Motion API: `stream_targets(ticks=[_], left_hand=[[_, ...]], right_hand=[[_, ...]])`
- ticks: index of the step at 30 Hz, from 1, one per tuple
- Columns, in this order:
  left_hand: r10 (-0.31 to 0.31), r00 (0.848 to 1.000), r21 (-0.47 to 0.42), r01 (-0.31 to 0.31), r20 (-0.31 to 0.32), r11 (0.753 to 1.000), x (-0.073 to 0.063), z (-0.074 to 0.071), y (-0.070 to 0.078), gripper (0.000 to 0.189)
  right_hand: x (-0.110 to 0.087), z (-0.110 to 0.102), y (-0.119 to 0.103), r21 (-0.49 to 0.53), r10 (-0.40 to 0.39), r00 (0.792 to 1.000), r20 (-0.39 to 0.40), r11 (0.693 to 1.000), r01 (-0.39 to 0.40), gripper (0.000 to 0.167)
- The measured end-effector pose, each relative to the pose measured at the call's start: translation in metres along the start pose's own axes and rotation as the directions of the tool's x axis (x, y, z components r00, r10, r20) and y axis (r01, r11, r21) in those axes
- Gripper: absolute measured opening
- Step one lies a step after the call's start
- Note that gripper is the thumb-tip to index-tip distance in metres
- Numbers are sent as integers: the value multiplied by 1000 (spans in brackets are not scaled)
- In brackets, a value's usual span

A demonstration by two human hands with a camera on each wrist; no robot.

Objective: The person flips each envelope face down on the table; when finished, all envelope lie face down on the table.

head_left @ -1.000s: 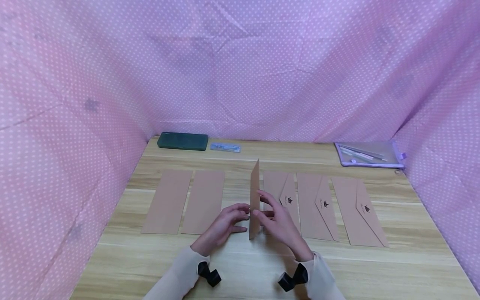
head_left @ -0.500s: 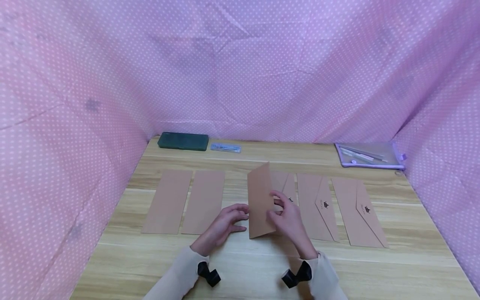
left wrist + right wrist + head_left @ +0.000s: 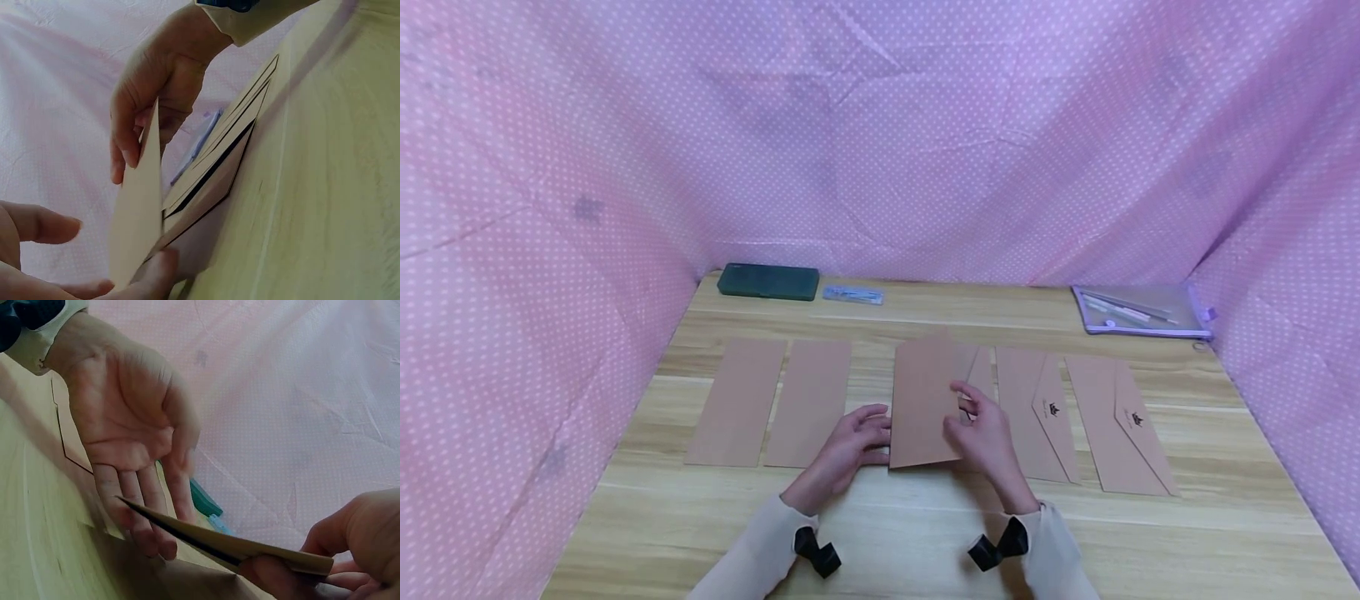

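Note:
My right hand point(image 3: 991, 437) pinches the right edge of a brown paper envelope point(image 3: 921, 408), thumb on the near face and fingers behind. The envelope is tilted, its right side raised and its left edge low by my left hand point(image 3: 850, 446). My left fingers are stretched out at that left edge; in the right wrist view the left palm point(image 3: 125, 412) faces the camera with nothing gripped. Partly behind the held envelope lies a flapped envelope point(image 3: 983, 367). Two more flapped envelopes with crown prints, a middle one point(image 3: 1030, 408) and a rightmost one point(image 3: 1112, 425), lie farther right.
To the left, two plain-side-up envelopes lie flat, an outer one point(image 3: 735, 402) and an inner one point(image 3: 808, 402). Along the back stand a dark green case point(image 3: 768, 282), a small blue packet point(image 3: 853, 294) and a purple-edged pouch point(image 3: 1138, 310) with pens. Pink dotted cloth point(image 3: 880, 150) surrounds the table.
The held envelope has turned from nearly edge-on, its plain face now showing as its right edge swung rightward and down with my right hand. My left hand has barely moved.

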State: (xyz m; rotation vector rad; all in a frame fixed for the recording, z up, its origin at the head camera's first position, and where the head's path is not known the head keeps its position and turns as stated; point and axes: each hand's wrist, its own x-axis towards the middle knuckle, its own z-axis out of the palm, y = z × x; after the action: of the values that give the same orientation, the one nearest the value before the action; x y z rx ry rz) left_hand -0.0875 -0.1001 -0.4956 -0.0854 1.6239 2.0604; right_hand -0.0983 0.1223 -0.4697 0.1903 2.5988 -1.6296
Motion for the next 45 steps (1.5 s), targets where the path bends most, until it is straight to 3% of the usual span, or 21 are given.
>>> stream_targets(ticks=[6, 14, 21, 30, 39, 45], left_hand=[[-6, 1000, -14, 6, -27, 1000, 1, 2, -6, 62], [49, 998, -52, -52, -40, 997, -2, 4, -4, 68], [85, 987, -9, -87, -136, 996, -10, 2, 5, 67], [98, 957, 40, -91, -272, 995, -15, -9, 4, 65], [98, 946, 95, -72, -309, 993, -20, -15, -2, 58], [104, 938, 122, -67, -329, 990, -21, -16, -5, 56]], right_hand=[[0, 2, -1, 82, -9, 1000, 4, 997, 9, 56], [0, 4, 0, 189, -9, 999, 36, 982, 2, 58], [-2, 8, 0, 256, -7, 997, 77, 967, -13, 57], [-7, 13, 6, 283, 16, 984, 175, 957, -66, 58], [-14, 21, 18, 275, 8, 965, 263, 958, -83, 51], [-15, 25, 20, 242, 1, 967, 255, 968, -65, 49]])
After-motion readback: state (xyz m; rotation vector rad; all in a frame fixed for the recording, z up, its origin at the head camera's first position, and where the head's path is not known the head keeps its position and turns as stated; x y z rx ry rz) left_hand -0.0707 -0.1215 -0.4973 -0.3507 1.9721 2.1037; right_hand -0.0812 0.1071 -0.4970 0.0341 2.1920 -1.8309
